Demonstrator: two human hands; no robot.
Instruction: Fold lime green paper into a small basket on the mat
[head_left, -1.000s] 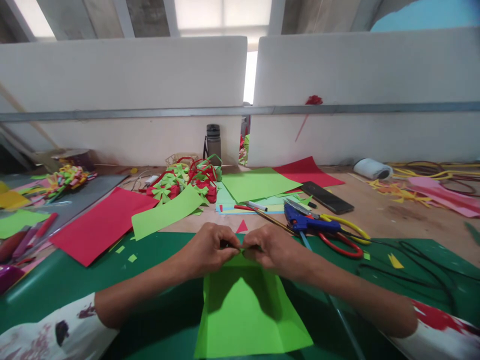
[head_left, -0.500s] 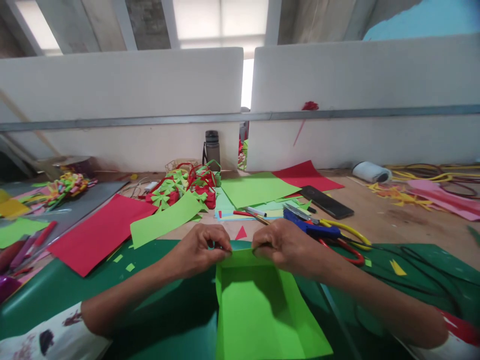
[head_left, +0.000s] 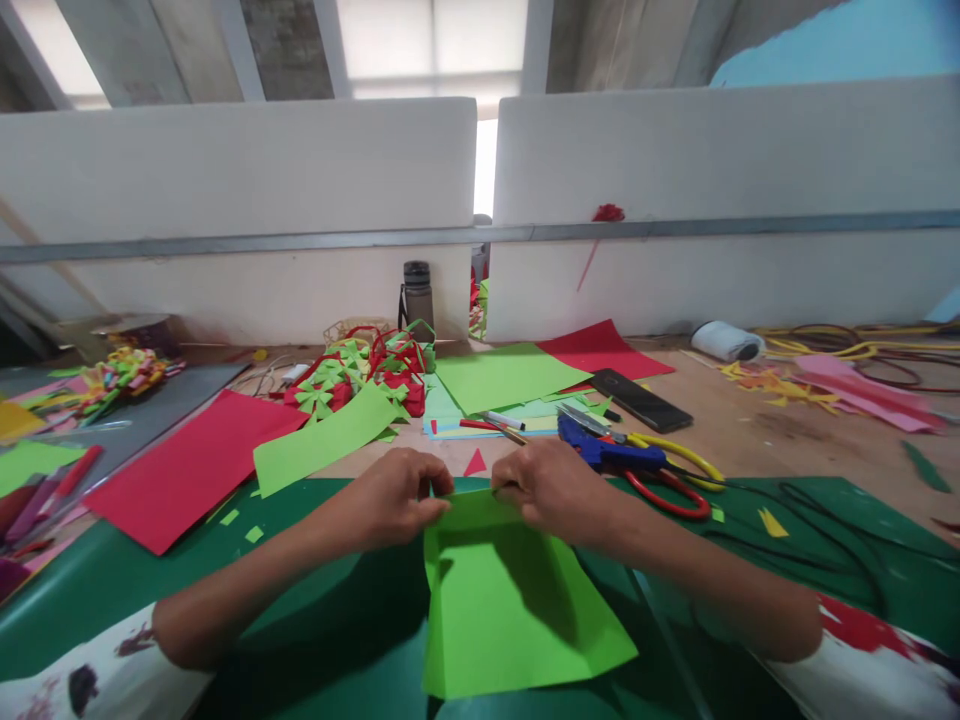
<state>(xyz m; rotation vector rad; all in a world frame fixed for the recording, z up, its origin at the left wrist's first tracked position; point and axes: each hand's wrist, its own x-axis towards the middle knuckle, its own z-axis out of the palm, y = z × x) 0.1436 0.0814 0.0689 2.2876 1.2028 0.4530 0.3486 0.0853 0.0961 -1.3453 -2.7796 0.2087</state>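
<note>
A creased sheet of bright green paper [head_left: 517, 610] lies in front of me, its far edge pinched between both hands. My left hand [head_left: 401, 495] is closed at the far left corner, thumb and fingertips together. At the far right part of that edge, my right hand [head_left: 544, 490] is closed on the paper, its fingertips partly hidden. Fold lines run along the sheet's sides, and shadows of the hands fall across it. Just beyond the hands lies a small red paper triangle [head_left: 475, 462]. A blue glue gun [head_left: 607, 450] rests beyond my right hand.
Green mat [head_left: 315, 590] under the work. Scissors with yellow handles [head_left: 682, 450] and red-handled scissors [head_left: 675, 497] lie right, near a phone [head_left: 641, 398]. Red paper [head_left: 202, 465] lies left; small red-and-green paper boxes [head_left: 352, 375] and a bottle [head_left: 417, 295] stand behind. A cord [head_left: 825, 540] crosses the right side.
The green sheet's near edge has come up into view and shifted slightly left. Both hands keep their pinch on the far edge. The whole view has shifted a little.
</note>
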